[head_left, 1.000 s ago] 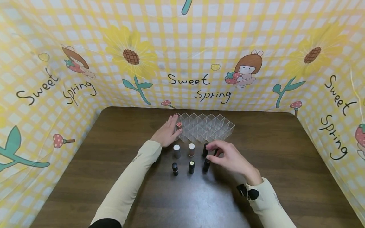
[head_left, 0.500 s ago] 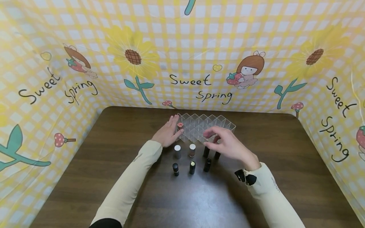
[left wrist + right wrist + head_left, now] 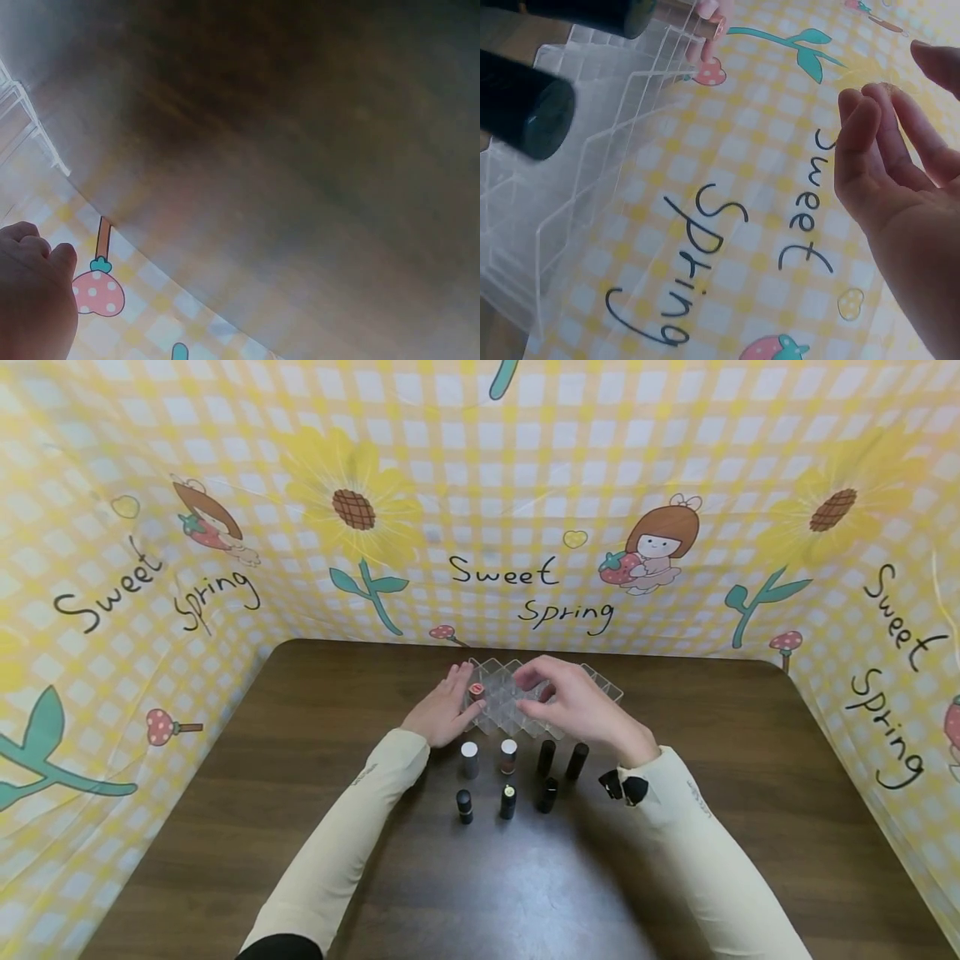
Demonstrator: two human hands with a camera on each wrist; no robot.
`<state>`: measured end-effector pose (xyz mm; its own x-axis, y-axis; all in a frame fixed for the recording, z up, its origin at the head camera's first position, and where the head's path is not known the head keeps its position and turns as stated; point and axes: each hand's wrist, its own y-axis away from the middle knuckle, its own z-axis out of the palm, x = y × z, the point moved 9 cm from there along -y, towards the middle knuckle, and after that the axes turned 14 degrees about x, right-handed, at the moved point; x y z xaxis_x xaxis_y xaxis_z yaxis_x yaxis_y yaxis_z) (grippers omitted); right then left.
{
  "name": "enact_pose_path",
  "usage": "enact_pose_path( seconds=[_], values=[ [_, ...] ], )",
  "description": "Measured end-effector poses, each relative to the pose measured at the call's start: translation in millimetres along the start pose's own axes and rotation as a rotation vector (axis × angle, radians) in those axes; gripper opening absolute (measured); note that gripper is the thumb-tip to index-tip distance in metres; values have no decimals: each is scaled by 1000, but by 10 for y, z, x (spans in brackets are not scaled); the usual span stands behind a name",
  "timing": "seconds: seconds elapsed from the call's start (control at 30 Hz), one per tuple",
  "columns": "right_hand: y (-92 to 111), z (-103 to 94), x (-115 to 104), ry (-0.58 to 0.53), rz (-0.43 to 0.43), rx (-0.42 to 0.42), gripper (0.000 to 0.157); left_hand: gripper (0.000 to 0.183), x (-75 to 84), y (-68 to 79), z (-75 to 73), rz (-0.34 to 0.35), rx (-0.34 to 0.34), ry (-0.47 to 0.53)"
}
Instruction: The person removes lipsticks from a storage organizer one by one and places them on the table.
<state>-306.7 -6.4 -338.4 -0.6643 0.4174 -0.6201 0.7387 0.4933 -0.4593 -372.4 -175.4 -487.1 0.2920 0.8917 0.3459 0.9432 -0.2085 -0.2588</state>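
Note:
My left hand point(image 3: 442, 710) lies flat with straight fingers against the left end of a clear plastic lipstick organizer point(image 3: 498, 720). In the corner compartment beside that hand stands a red-topped lipstick point(image 3: 476, 693). My right hand point(image 3: 570, 702) hovers over the organizer's right half, fingers loosely bent and thumb apart. The right wrist view shows nothing between those fingertips point(image 3: 859, 120). Upright tubes stand in two rows in front of the organizer: white-topped ones point(image 3: 469, 760) and black ones point(image 3: 577, 762) behind, dark ones point(image 3: 465, 807) nearer me, one of them with a pale yellow top point(image 3: 508, 802).
The organizer's diamond-shaped compartments stand near the back of the brown wooden table point(image 3: 225, 793). A yellow-checked cloth point(image 3: 495, 510) rises behind the table and along both sides. Two black tubes point(image 3: 551, 127) loom close in the right wrist view, near the organizer.
My right hand has moved from the black tubes at the right, up and left over the organizer, uncovering those tubes. My left hand keeps its place at the organizer's end.

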Motion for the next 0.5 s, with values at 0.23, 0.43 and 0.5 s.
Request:
enact_pose_path(
  seconds=[0.23,0.43,0.5],
  values=[
    [-224,133,65,18,59,-8,31,78,-6,-10,0,6,14,8],
    [-365,331,220,30,156,-44,33,80,-18,-7,21,14,-3,-9],
    [-404,397,280,36,179,-57,33,80,-17,-10,24,18,-7,-14]
  ],
)
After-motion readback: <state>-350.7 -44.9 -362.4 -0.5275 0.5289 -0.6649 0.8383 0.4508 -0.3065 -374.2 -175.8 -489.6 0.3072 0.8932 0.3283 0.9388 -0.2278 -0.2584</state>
